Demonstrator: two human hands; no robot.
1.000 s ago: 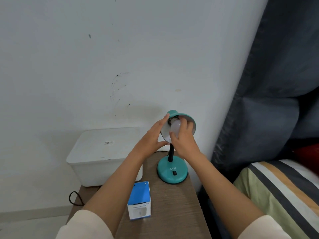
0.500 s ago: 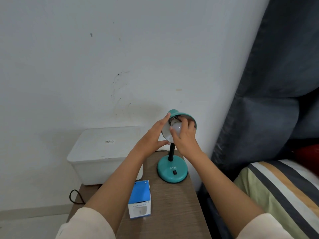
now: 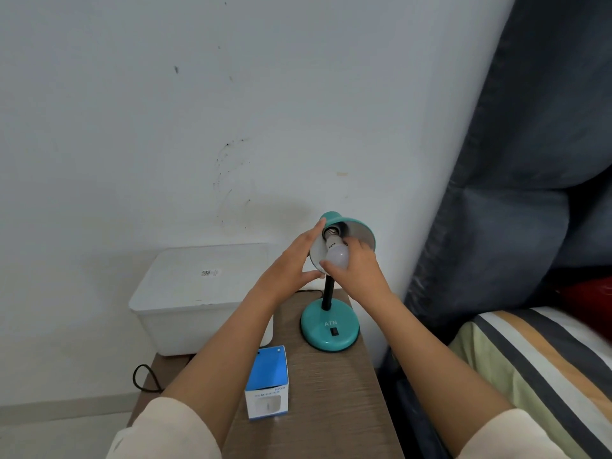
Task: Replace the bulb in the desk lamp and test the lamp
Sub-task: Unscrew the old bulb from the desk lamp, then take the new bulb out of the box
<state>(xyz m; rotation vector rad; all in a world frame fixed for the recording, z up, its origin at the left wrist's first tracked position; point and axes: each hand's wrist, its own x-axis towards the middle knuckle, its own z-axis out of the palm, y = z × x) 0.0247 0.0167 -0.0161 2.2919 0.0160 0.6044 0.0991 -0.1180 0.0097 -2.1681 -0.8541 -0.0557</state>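
Taking the lamp (image 3: 331, 283) as the landmark: far to its left a black cord (image 3: 142, 379) loops off the edge of the wooden table (image 3: 331, 392). Nearer, still left of the lamp, a white lidded bin (image 3: 202, 293) stands against the wall. In front of the bin, left of the lamp's base (image 3: 329, 327), a blue and white box (image 3: 268, 384) stands upright, well apart from the base.

The left arm reaches up from the lower edge, sleeve at the elbow, forearm bare and nearly straight. The left hand (image 3: 291, 265) is spread open against the left outer side of the shade (image 3: 361, 233), fingertips up at its top, thumb under its lower rim, bracing rather than clasping it.

The shade is tilted so its open mouth faces the camera. The white bulb (image 3: 336, 256) sits in that mouth, its metal screw end at the socket; whether it is threaded in or free, I cannot tell.

The right arm comes up from the lower right, wrist bent inward. The right hand (image 3: 359, 266) is closed around the bulb's globe, thumb below, fingers over its right side.

Right of the lamp, a dark headboard (image 3: 516, 193) and a striped bed (image 3: 546, 359).
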